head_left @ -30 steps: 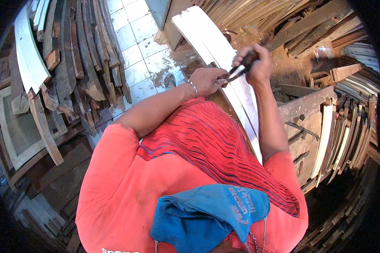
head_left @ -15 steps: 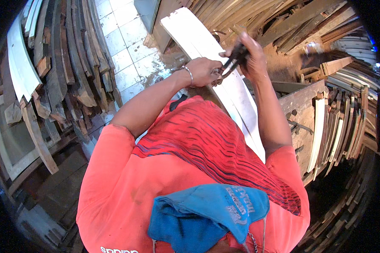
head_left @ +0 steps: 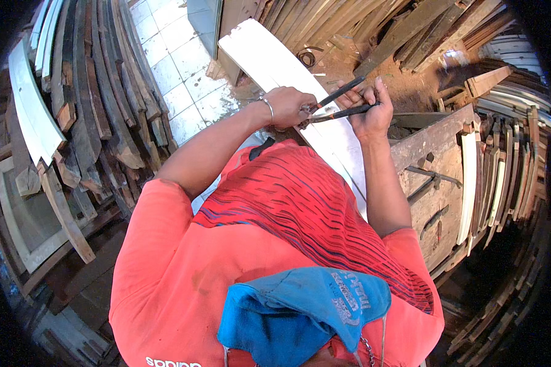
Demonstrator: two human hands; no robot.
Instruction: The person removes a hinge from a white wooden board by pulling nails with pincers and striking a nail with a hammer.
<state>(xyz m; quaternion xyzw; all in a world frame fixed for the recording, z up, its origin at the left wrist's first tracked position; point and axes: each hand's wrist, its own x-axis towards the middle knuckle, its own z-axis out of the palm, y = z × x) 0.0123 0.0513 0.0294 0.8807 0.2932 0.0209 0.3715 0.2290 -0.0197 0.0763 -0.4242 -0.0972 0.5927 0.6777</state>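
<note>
My left hand [head_left: 286,107] is closed over a small dark piece [head_left: 303,122] at the jaws of the black-handled pliers [head_left: 355,111]; what exactly its fingertips grip is too small to make out. My right hand [head_left: 373,116] holds the lower handle with loosely curled fingers, while the other handle sticks up apart from it, making a wide V. Both hands and the pliers are above a long white board [head_left: 263,58], which runs diagonally beside my red shirt.
Stacks of weathered planks [head_left: 104,116] fill the left, above a pale frame [head_left: 33,251]. White floor tiles [head_left: 183,73] lie beyond. More timber [head_left: 428,33] leans at the back right. A worn wooden panel [head_left: 434,159] with metal bars and upright strips [head_left: 496,177] stand right.
The pliers' handles have spread from close together to a wide V. My right hand has loosened its fingers. My left hand stays at the jaws; the surroundings have shifted slightly in view.
</note>
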